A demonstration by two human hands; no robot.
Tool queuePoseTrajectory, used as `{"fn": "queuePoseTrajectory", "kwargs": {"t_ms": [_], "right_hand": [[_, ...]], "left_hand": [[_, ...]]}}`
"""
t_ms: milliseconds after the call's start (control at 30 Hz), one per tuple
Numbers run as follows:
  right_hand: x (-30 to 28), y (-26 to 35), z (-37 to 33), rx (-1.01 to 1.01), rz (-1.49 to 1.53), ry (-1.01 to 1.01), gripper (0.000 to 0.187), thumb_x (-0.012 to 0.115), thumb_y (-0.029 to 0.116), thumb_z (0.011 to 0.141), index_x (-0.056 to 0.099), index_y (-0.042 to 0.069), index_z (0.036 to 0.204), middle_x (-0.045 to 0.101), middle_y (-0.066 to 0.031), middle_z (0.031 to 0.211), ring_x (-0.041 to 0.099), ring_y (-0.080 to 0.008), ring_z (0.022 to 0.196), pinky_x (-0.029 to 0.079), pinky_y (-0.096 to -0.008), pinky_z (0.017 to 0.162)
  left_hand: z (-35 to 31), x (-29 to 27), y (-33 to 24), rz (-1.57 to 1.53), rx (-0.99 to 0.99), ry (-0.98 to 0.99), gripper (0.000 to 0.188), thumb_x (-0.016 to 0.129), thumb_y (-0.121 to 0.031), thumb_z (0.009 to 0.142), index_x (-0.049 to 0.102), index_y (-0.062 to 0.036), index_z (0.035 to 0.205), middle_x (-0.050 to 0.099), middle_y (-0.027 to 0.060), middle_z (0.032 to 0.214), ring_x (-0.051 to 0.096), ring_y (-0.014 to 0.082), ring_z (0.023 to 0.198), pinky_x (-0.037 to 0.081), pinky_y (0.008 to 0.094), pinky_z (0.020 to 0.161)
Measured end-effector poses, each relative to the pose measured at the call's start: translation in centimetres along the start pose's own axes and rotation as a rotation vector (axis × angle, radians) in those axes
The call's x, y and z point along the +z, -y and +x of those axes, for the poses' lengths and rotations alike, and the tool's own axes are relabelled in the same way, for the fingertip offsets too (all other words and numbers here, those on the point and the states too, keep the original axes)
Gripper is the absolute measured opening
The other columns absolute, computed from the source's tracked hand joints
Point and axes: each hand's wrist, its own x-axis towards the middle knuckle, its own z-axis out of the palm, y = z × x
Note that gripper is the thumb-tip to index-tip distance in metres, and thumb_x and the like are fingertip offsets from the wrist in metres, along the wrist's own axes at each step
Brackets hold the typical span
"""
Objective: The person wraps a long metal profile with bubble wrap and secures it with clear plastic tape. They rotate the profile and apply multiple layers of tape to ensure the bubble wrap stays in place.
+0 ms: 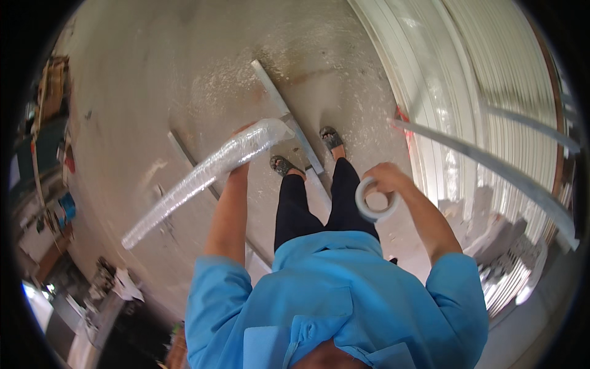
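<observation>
In the head view, your left hand (241, 168) grasps the long wrapped bundle (203, 178) nearer to its upper right end; the palm is hidden behind it. The bundle is above the floor, tilted across your front, and its lower left end has no support that I can see. Your right hand (387, 177) grips a roll of tape (362, 205) at its upper rim, near your right thigh. I cannot make out any strip joining the two.

The shiny wrapping is perhaps slippery, so with one hand only, the far end could swing down and pull the bundle out. A metal bar (270, 86) lies just beside your sandals (330, 138); stepping without looking could make you trip. Turning right, you could knock the raised bar (491, 161).
</observation>
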Motion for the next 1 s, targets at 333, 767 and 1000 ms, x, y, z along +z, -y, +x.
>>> {"fn": "queuePoseTrajectory", "kwargs": {"t_ms": [333,767,1000], "right_hand": [[-11.2,0.0,-3.3,-0.196,0.120,-0.417,0.045,0.066,-0.001,0.069,0.072,0.015,0.110,0.072,-0.0118,0.107,0.068,-0.0288,0.100,0.052,-0.0354,0.091],[-4.8,35.6,1.9,-1.189,-0.254,0.173,0.051,0.058,-0.008,0.062,0.070,0.010,0.108,0.070,-0.0109,0.111,0.064,-0.0298,0.105,0.046,-0.0362,0.094],[6.9,50.3,-2.9,-1.391,-0.465,0.342,0.067,0.064,-0.008,0.066,0.058,0.015,0.128,0.060,-0.0090,0.130,0.063,-0.0269,0.103,0.050,-0.0354,0.085]], "left_hand": [[-14.5,1.9,-2.0,-0.650,-0.621,-0.799,0.046,0.058,-0.038,0.095,0.053,-0.0056,0.127,0.063,0.0133,0.112,0.063,0.0320,0.102,0.057,0.0407,0.076],[-36.7,13.4,-13.5,-0.930,-0.153,-1.001,0.047,0.059,-0.043,0.096,0.056,-0.0098,0.129,0.060,0.0080,0.117,0.057,0.0193,0.106,0.048,0.0349,0.088],[-49.2,12.2,-15.6,-1.390,0.358,-1.324,0.040,0.061,-0.026,0.096,0.054,-0.0054,0.131,0.062,0.0098,0.122,0.059,0.0218,0.112,0.048,0.0396,0.095]]}}
